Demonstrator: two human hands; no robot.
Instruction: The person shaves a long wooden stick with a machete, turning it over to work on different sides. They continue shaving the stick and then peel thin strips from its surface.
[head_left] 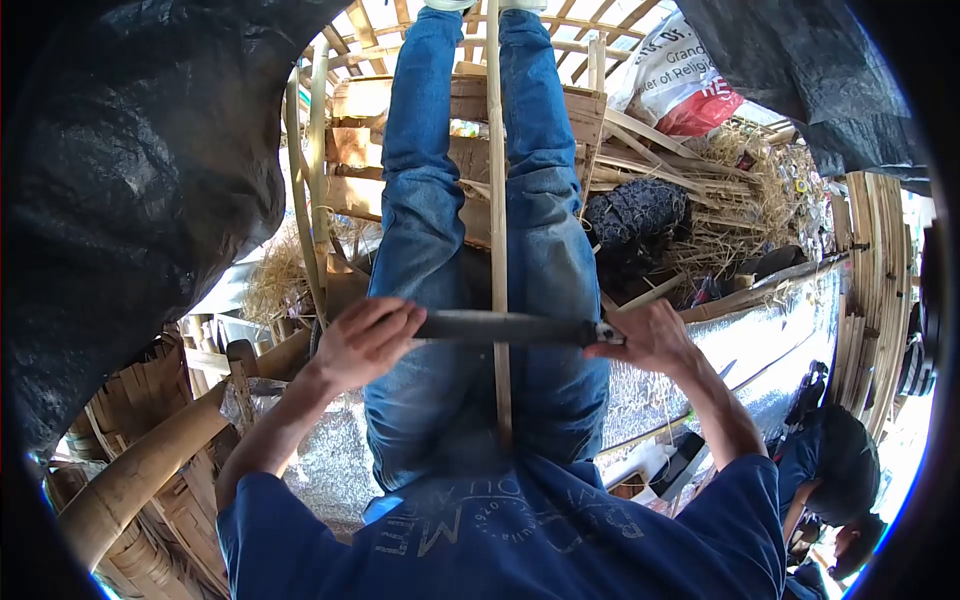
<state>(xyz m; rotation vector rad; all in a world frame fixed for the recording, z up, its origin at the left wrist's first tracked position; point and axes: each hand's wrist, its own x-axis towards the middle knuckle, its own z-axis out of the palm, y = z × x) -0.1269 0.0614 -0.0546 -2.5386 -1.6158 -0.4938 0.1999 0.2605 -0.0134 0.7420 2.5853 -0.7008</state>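
A long, dark-bladed knife (500,328) lies crosswise over my thighs, slightly blurred. My left hand (368,343) is closed around its left end, which the fingers partly hide. At the other end my right hand (650,337) grips the handle, where a black and white part shows beside the thumb. A narrow pale bamboo strip (498,180) runs lengthwise between my legs, from between my shoes down to my lap. The blade crosses over this strip between my two hands.
Bamboo boards (365,190) lie under my legs. On the right are straw (765,170), a dark textured bundle (637,218) and a printed sack (675,85). Black plastic sheeting (130,190) hangs at left above a thick bamboo pole (140,480). Another person (835,460) is at lower right.
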